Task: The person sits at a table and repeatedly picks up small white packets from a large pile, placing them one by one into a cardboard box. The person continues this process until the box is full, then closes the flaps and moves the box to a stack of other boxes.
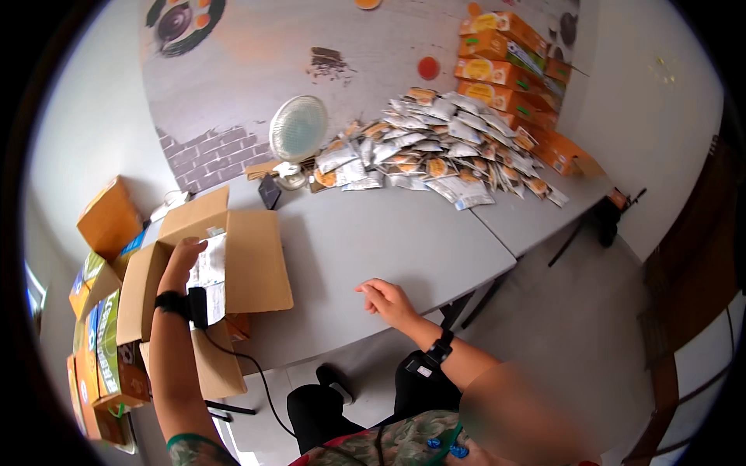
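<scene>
My left hand (187, 251) reaches into an open cardboard carton (258, 262) at the left end of the table. It lies against white sachets (211, 259) that fill the carton's inside. The fingers are mostly hidden, so whether they grip a sachet cannot be told. My right hand (387, 302) hovers near the table's front edge, loosely curled with the index finger forward, holding nothing. Beyond both hands, a large heap of white and brown printed sachets (431, 145) covers the back right of the grey table (373, 244).
A small round fan (298, 129) and a dark box-like object (269, 192) stand behind the carton. Orange boxes (495, 76) are stacked at the back right. More printed boxes (108, 343) stand left of the carton. A cable (262, 373) hangs from my left wrist.
</scene>
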Demonstrator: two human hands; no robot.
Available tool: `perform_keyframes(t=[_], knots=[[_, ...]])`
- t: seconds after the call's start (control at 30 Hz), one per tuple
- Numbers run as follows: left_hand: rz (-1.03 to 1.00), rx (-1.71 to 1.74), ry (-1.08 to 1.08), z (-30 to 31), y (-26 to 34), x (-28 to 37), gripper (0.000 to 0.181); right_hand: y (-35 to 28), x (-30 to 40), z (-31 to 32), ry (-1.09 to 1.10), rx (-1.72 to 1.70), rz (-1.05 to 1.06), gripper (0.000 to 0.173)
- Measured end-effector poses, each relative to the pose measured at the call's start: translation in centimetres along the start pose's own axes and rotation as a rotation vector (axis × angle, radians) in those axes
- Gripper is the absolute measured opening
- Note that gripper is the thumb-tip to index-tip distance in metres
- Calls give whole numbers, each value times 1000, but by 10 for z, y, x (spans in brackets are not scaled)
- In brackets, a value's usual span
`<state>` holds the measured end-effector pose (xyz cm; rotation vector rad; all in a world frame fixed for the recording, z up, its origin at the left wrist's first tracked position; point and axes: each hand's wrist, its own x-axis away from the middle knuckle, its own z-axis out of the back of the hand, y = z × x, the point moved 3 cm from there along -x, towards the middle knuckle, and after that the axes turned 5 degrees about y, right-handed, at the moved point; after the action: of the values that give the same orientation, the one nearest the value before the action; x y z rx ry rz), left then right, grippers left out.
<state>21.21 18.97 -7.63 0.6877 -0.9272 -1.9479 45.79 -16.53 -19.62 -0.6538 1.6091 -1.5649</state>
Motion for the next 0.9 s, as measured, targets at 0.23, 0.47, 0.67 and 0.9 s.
perform_keyframes(t=[0.23,0.47,0.67,0.9], knots=[[-341,366,-79,-35,83,88,36,1,3,-4,-20,-33,13,29],[-362,303,-140,-128,90,170,26,-2,7,0,-14,-50,3,29],[-403,245,-25,-200,43,182,19,3,6,2,-12,-189,9,31],[-378,156,59,-221,22,184,16,12,-11,16,-45,-454,-114,25]])
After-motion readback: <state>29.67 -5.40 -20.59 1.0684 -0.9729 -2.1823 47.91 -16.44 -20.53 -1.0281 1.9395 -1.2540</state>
